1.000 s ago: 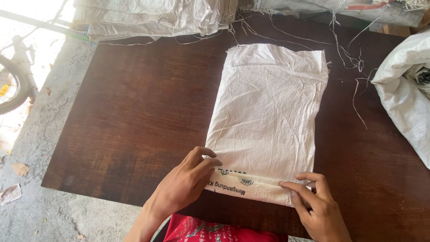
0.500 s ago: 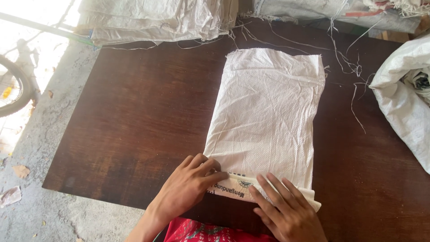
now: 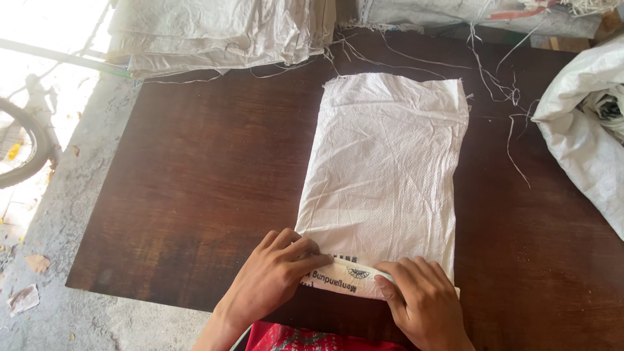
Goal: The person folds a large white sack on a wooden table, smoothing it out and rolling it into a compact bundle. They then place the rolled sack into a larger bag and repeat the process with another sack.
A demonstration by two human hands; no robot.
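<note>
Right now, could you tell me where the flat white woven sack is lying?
In the head view, the white woven sack lies right of centre on the dark wooden board, its near folded edge under the left hand and right hand.

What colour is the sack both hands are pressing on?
White woven sack, with dark print on the folded near edge under the left hand and right hand; head view.

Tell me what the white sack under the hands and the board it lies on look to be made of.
The white sack looks like woven plastic, probably polypropylene: a fine criss-cross weave, stiff creases, a dull sheen and frayed threads at its far edge. The board seems to be dark brown plywood or laminate, smooth with faint streaky grain and a slight gloss. Both hands press the sack's folded near edge.
</note>
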